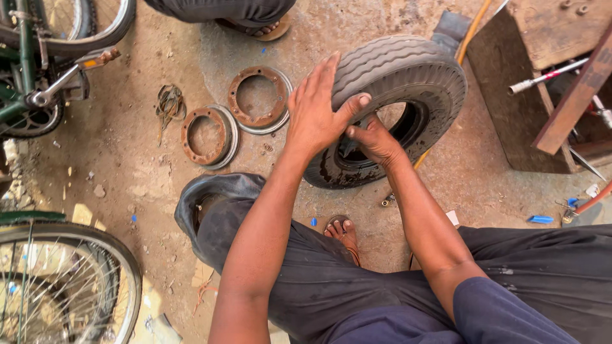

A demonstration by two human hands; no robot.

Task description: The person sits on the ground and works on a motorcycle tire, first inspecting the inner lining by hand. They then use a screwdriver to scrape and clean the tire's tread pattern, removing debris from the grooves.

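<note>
A small grey ribbed tyre (408,76) stands tilted on the dirt ground in front of me. My left hand (315,108) lies flat against its left side wall, fingers spread, thumb hooked on the inner rim. My right hand (376,141) reaches into the tyre's opening, fingers tucked inside and partly hidden. A black inner tube (213,204) lies slack on the ground by my left knee, partly under my dark trousers.
Two rusty ring-shaped rim halves (207,136) (260,99) lie to the left of the tyre. Bicycle wheels (70,280) (76,25) stand at left. A wooden bench (542,76) with a pump rod sits at right. Another person's sandalled foot (264,28) is at top.
</note>
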